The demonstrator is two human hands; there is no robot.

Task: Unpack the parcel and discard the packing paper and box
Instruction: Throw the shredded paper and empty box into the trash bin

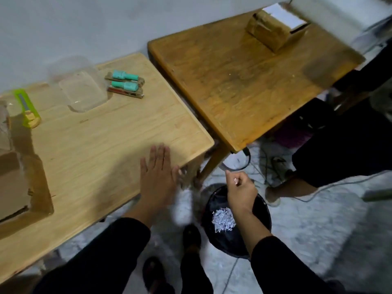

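Note:
My left hand lies flat and open on the near right corner of the light wooden table, holding nothing. My right hand hovers over a black bin on the floor, fingers curled around a small scrap of white shredded paper. A heap of white shredded packing paper sits inside the bin. An open brown cardboard box stands at the table's left edge, partly cut off by the frame. Two teal items on card backing lie at the table's far side.
A green utility knife and a clear plastic tray lie on the light table. A darker wooden table stands to the right with another cardboard parcel. Cables cross the floor, and another person's leg and shoe are close by.

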